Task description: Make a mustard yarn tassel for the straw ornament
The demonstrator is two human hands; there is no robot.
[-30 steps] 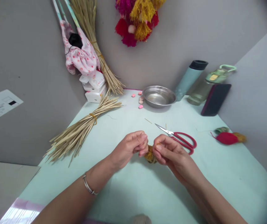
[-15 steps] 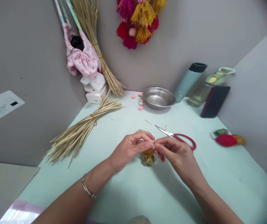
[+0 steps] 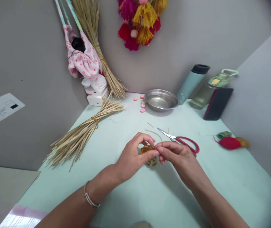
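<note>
Between my hands, above the table, is a small woven straw ball [image 3: 152, 162] with a golden-brown top part [image 3: 146, 148]. My left hand [image 3: 135, 153] is closed on this piece, its thumb pressed along the near side and its fingers curled over the top. My right hand [image 3: 179, 156] pinches at the piece's right side, thumb against forefinger. A thin straw strand [image 3: 154, 132] curves up and leftward from the right fingertips. Fingers hide part of the ball. Just beyond my right hand lie red-handled scissors [image 3: 185, 141], blades pointing left.
A straw bundle [image 3: 85, 136] lies at left. Behind are a metal bowl [image 3: 161, 106], pink beads [image 3: 143, 110], a blue tumbler [image 3: 192, 84], a green bottle [image 3: 201, 95] and a dark phone [image 3: 218, 104]. Red yarn [image 3: 230, 142] lies at right; colourful tassels [image 3: 144, 22] hang above.
The left fingers have lifted and spread a little, showing more of the golden-brown top. A thin strand now sticks up from the right fingertips. The ball is more covered by the left thumb.
</note>
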